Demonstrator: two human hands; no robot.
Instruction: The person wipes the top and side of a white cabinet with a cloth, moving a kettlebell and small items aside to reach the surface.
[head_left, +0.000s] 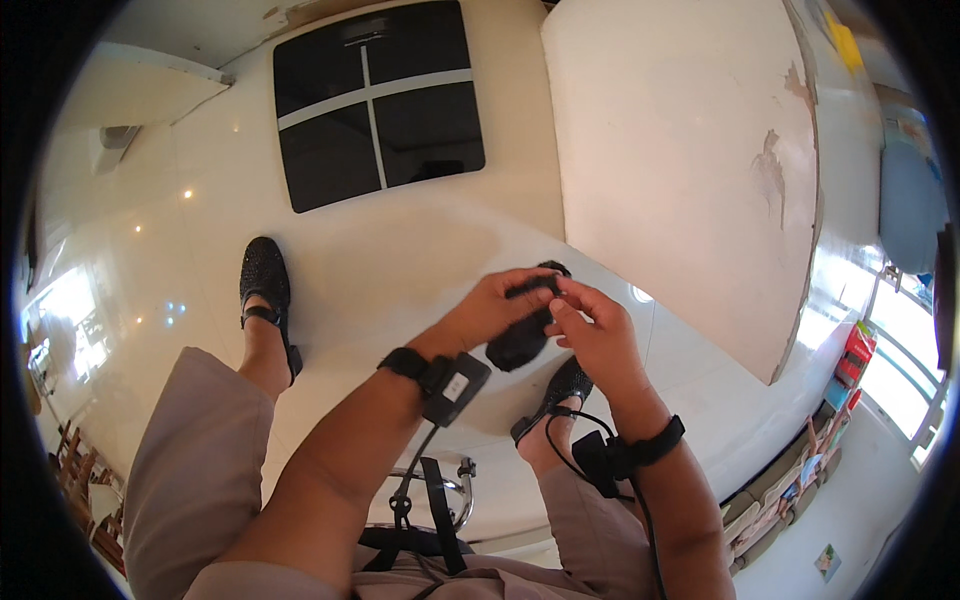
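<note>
Slightly right of the middle, both hands meet at a soft black item (517, 341) that looks like fabric or hair; its exact kind I cannot tell. My left hand (499, 304) grips its upper part from the left, with a dark strip across the fingers. The fingertips of my right hand (596, 322) pinch at the same upper end, close against the left fingertips. The item's rounded lower part hangs below the left fingers. A black box on a strap (456, 390) sits at my left wrist, and another strapped black device (600, 456) at my right forearm, both with cables.
A black glossy panel with a pale cross (369, 94) lies beyond my hands. To the right stands a large pale board or surface (675, 150) with chipped patches. Black shoes (264, 277) are on the glossy floor. A chrome metal frame (466, 495) shows below me.
</note>
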